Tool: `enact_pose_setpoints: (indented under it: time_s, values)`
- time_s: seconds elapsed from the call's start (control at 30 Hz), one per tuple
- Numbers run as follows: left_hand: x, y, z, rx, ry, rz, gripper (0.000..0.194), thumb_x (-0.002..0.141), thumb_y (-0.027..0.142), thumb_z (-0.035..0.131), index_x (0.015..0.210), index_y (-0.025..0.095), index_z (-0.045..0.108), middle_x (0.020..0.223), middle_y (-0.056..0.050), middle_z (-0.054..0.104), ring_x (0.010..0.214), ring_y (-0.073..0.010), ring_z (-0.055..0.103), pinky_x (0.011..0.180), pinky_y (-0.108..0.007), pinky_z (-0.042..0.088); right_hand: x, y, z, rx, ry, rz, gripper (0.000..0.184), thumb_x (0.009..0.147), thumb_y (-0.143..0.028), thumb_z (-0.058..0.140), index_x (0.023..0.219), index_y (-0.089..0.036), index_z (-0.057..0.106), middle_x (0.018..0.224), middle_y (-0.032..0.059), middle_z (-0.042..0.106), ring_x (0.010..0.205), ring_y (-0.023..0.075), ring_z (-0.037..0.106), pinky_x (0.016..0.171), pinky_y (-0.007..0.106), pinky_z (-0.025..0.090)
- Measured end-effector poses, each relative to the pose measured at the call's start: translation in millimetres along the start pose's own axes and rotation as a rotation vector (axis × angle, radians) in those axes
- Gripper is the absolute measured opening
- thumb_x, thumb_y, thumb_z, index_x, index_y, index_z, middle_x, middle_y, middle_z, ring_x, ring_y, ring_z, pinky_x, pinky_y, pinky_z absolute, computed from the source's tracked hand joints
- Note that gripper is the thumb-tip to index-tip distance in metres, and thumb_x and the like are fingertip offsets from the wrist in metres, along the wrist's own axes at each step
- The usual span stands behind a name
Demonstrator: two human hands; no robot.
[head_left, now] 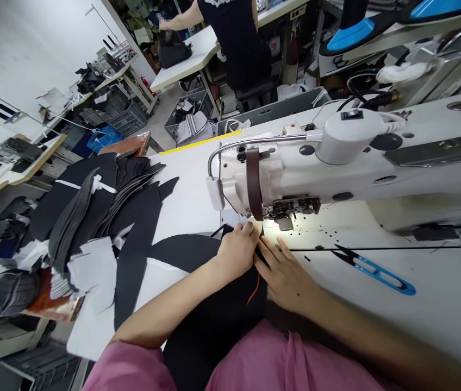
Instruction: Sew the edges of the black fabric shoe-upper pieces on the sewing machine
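A black fabric piece (198, 260) lies on the white table in front of a white sewing machine (336, 163). My left hand (238, 250) rests on the fabric with its fingers curled, pressing the cloth close to the needle area (284, 222). My right hand (285, 274) lies flat on the same fabric just right of it, fingers stretched toward the needle. An orange thread (253, 290) trails over the cloth between my hands.
Blue thread snips (377, 270) lie on the table to the right. A pile of black and grey cut pieces (92, 212) fills the left side. Another person (234, 38) sits at a far table. Crates and benches stand behind.
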State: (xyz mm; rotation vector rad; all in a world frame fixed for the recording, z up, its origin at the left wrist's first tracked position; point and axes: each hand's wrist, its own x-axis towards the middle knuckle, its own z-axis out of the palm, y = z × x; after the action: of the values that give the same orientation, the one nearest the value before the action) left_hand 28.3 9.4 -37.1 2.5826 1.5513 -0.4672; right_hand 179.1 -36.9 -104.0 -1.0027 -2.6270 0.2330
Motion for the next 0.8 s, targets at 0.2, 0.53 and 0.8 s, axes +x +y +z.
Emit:
enact_pose_setpoints:
  time_s: [0.2,0.53,0.8]
  values:
    - [8.9,-1.1,-6.8,-0.016,-0.082,0.027,0.029,0.081,0.016,0.045,0.109,0.010,0.051,0.101,-0.012,0.058,0.077,-0.0220,0.062,0.061,-0.032,0.052,0.8,6.2,-1.0,-0.079,0.029,-0.062,0.055,0.077,-0.020,0.058,0.130,-0.006,0.047,0.135,0.0212,0.045,0.132,0.0328,0.031,0.111,0.049,0.023]
    - [14.0,-5.9,-6.2,0.029,-0.066,0.102,0.033,0.083,0.013,0.040,0.115,0.005,0.048,0.087,-0.014,0.063,0.076,-0.0263,0.065,0.058,-0.034,0.051,-5.5,3.8,2.8,-0.036,0.116,-0.241,0.036,0.083,-0.013,0.048,0.117,-0.007,0.056,0.109,0.0133,0.060,0.111,0.0251,0.051,0.108,0.044,0.031]
    - [16.1,-6.7,-11.1,0.023,-0.094,0.123,0.028,0.091,0.023,0.036,0.106,0.007,0.053,0.080,-0.014,0.064,0.074,-0.0254,0.065,0.060,-0.033,0.051,7.3,0.9,-2.1,-0.066,0.099,-0.160,0.029,0.083,-0.010,0.046,0.109,-0.012,0.059,0.109,0.0122,0.060,0.114,0.0265,0.049,0.105,0.047,0.032]
